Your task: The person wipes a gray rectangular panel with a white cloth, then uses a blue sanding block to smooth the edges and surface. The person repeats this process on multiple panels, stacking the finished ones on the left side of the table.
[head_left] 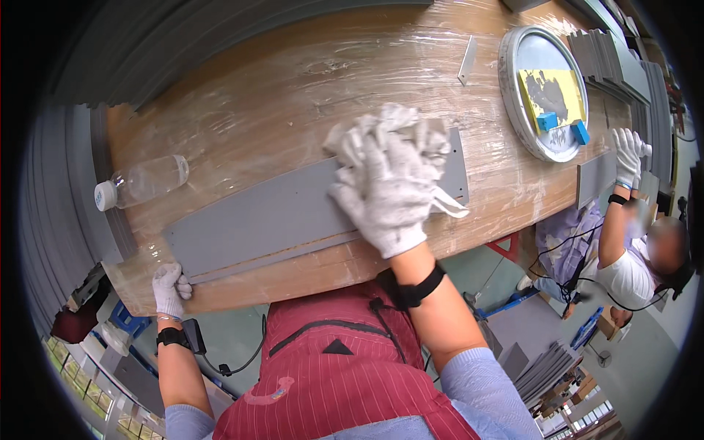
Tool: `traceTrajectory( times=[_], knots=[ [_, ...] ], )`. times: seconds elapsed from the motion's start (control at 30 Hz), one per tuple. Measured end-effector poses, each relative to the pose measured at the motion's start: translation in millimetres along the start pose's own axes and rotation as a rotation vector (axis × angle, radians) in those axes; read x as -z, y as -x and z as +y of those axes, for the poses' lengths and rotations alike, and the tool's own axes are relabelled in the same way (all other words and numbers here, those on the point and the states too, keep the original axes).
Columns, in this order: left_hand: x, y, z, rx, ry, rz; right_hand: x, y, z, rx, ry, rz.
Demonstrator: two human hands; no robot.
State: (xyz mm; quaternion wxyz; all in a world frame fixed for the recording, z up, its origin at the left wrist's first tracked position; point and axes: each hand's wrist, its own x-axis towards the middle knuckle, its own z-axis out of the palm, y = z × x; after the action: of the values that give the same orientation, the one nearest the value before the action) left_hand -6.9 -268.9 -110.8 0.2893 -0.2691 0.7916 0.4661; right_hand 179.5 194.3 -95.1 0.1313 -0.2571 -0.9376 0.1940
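Long flat grey panel (264,209) lies mid-frame on a film-wrapped brown table (293,95), long axis slanting lower left to upper right. White-gloved left hand (169,286) is at its lower-left corner, fingers curled; cannot tell if they grip the edge. White-gloved right hand (387,187) is over the panel's right portion, fingers extended across a wadded off-white cloth (435,143), panel underneath. Most of the panel's length runs left of the right fingers, up and right from the left ones.
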Motion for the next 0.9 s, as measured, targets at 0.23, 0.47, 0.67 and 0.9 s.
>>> traceTrajectory(
  times=[0.23,0.47,0.67,0.9],
  knots=[
    [-3.2,-1.1,5.3,0.009,0.004,-0.007,-48.7,3.9,-98.8,0.375,-0.167,-0.241],
    [-8.3,10.8,7.1,0.014,0.030,-0.021,40.3,29.0,133.1,-0.294,0.256,0.272],
    [-13.1,17.4,7.7,-0.037,0.008,-0.025,136.8,0.2,63.2,-0.809,-1.774,0.248],
    [-11.6,20.1,14.6,-0.038,0.003,-0.029,-41.0,-5.2,-52.6,0.080,0.049,0.093]
  ],
)
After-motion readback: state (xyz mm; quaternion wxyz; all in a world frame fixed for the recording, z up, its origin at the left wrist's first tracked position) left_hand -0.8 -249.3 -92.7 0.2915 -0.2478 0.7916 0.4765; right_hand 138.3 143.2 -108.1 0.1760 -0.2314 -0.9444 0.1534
